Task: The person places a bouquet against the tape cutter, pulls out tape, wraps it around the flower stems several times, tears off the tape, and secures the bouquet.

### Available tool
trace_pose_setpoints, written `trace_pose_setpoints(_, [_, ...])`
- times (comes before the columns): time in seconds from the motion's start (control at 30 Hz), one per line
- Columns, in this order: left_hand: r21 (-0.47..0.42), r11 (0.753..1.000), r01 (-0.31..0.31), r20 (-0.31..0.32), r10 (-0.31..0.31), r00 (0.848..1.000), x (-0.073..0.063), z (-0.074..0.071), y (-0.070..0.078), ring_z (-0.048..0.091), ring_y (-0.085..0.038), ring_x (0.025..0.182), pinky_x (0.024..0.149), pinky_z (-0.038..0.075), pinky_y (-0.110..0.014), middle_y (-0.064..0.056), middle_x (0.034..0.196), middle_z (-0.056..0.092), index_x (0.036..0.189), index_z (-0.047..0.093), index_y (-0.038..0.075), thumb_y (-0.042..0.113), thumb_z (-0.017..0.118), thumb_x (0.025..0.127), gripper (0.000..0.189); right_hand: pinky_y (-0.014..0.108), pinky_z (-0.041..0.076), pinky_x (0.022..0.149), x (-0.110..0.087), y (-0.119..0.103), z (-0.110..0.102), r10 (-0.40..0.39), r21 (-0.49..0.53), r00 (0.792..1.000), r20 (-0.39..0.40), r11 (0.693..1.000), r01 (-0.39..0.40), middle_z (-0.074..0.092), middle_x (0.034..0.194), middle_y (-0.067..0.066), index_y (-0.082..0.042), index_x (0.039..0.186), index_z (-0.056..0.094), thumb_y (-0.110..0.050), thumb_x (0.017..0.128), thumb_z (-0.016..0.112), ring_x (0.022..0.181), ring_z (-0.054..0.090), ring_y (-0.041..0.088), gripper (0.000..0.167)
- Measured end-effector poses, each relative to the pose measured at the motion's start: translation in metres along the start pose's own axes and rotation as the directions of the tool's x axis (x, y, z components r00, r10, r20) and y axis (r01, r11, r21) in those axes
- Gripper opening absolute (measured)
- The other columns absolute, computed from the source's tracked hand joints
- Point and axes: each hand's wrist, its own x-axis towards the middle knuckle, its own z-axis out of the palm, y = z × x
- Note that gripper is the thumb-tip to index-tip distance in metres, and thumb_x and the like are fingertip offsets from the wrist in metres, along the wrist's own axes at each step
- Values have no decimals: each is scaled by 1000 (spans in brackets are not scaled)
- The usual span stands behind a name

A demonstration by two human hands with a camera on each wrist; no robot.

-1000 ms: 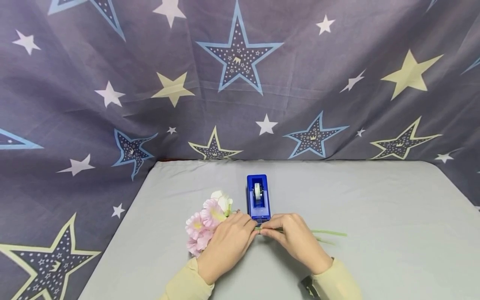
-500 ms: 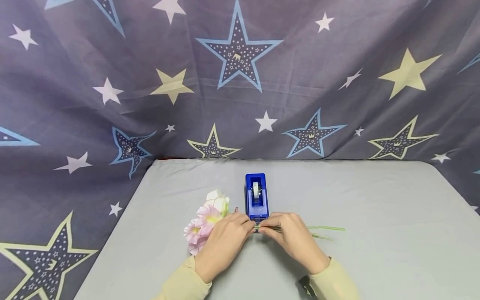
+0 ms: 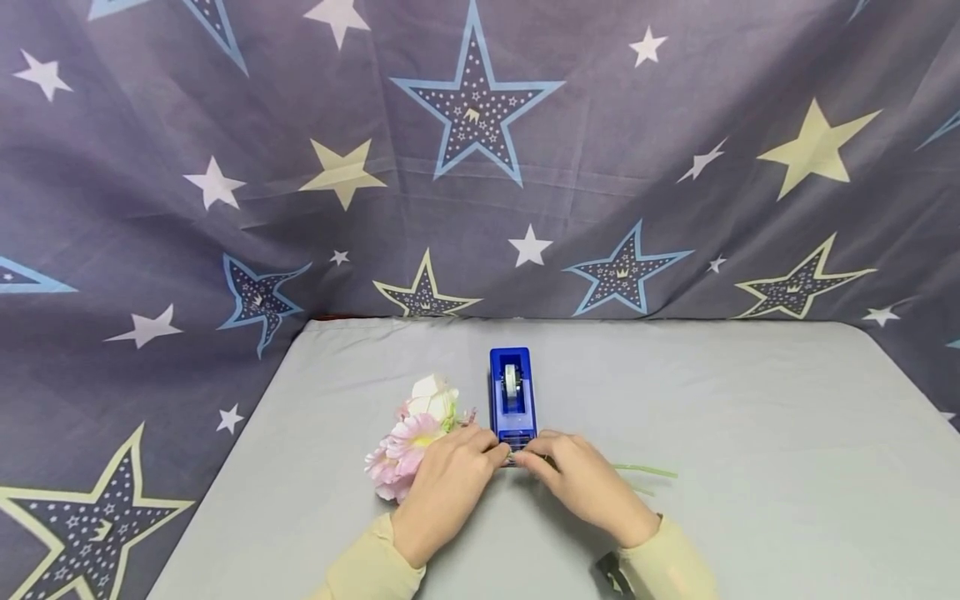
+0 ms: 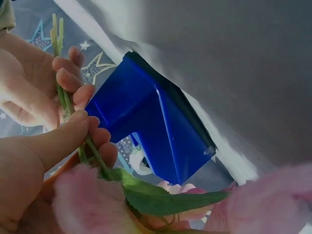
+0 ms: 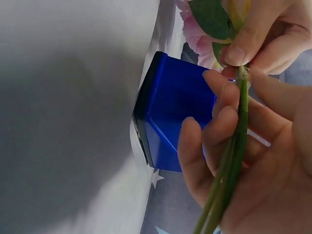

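A bunch of pink and white flowers (image 3: 412,440) lies sideways, blossoms to the left, green stems (image 5: 237,131) running right. My left hand (image 3: 447,477) pinches the stems just below the leaves between thumb and fingers. My right hand (image 3: 588,483) holds the same stems close beside it, fingers curled behind them and thumb at a shiny bit of clear tape (image 5: 244,74). Both sets of fingertips nearly meet, just in front of the blue tape dispenser (image 3: 517,422). A tape roll (image 3: 512,381) sits in the dispenser. From the head view, the hands hide the middle of the stems.
The table under a pale grey cloth (image 3: 757,425) stretches to both sides. Behind it hangs a dark curtain (image 3: 420,208) with a star print. A dark strap piece (image 3: 615,572) shows by the right sleeve.
The right hand has rolled slightly about the stems, and their free ends have dipped and drawn in a little. More of the white blossom shows. The dispenser stays put.
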Motion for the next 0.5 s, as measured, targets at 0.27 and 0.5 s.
trace_pose_setpoints(0.27, [15,1000,-10,-19,10,1000,-1,0,1,56,-11,75,67,49,-25,8,81,63,85,72,19,12,74,79,10,24,48,67,1,4,1,3,42,1000,9,999,-3,60,74,-10,-13,83,72,-20,102,54,69,52,0,27])
trace_pose_setpoints(0.5, [20,1000,-12,-40,13,999,-1,0,0,57,-11,76,68,50,-25,7,83,65,88,74,17,11,76,79,11,22,44,61,2,4,1,5,93,1000,-2,996,-5,56,72,-10,-14,79,71,-24,101,57,66,48,1,28])
